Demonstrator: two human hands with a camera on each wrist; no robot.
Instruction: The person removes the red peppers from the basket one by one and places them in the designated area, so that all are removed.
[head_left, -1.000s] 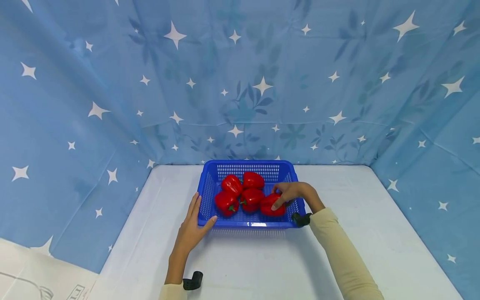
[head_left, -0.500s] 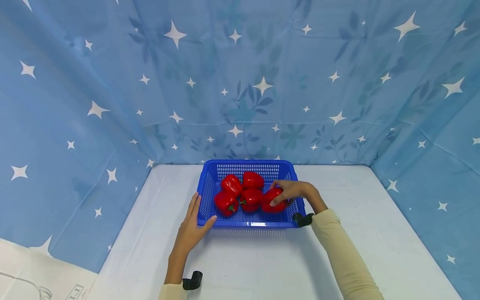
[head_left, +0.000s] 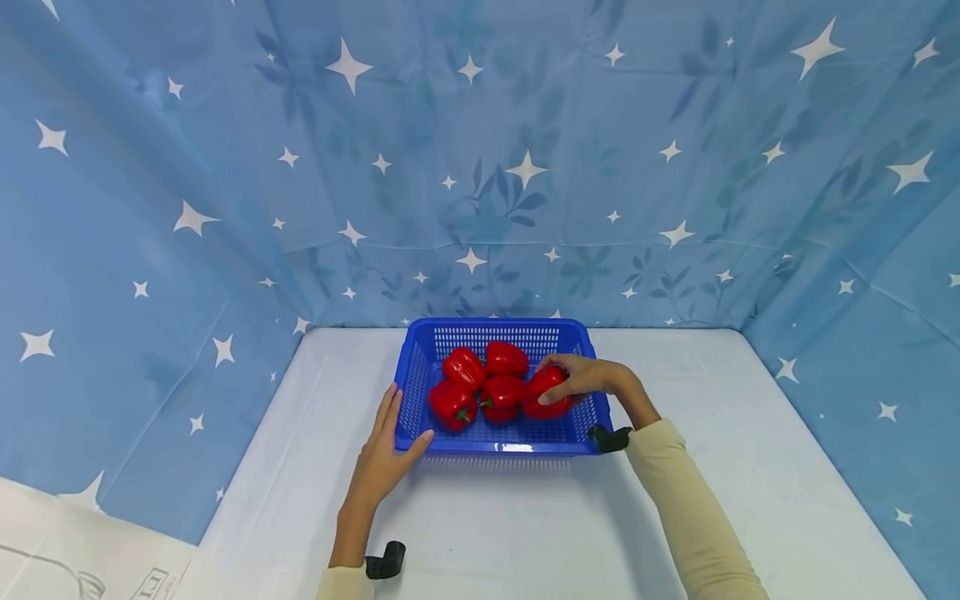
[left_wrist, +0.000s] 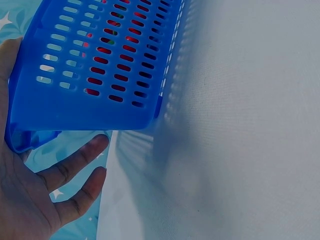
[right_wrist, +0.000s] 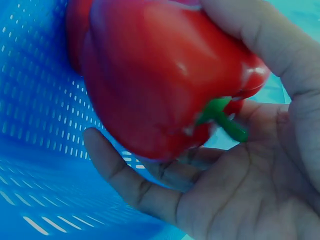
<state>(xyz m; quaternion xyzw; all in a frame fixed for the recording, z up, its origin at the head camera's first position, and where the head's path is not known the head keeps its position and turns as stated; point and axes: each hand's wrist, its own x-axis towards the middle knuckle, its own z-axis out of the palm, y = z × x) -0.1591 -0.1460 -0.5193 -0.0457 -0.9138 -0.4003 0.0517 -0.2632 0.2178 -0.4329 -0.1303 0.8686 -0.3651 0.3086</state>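
Observation:
A blue perforated plastic basket (head_left: pixel 465 448) stands on the table with several glossy red bell peppers (head_left: pixel 452 405) in it. At its right end my right hand (head_left: pixel 583 377) holds one red bell pepper (head_left: pixel 534 402), thumb on the near side. In the right wrist view this bell pepper (right_wrist: pixel 155 85) shows a green stem pointing toward the palm of the right hand (right_wrist: pixel 235 185), and fingers curve beneath it. My left hand (head_left: pixel 378 467) touches the basket's left front corner with spread fingers. The left wrist view has the left hand (left_wrist: pixel 25 195) against the basket wall (left_wrist: pixel 75 112), two fingers extended below the corner.
The white table (head_left: pixel 510 533) extends in front of the basket and to both sides. A blue curtain (head_left: pixel 480 208) with white stars hangs behind and along the sides. Black wrist devices (head_left: pixel 386 561) sit on both arms.
The right hand has raised its bell pepper slightly and tilted it within the basket. The left hand and the other bell peppers stay in place.

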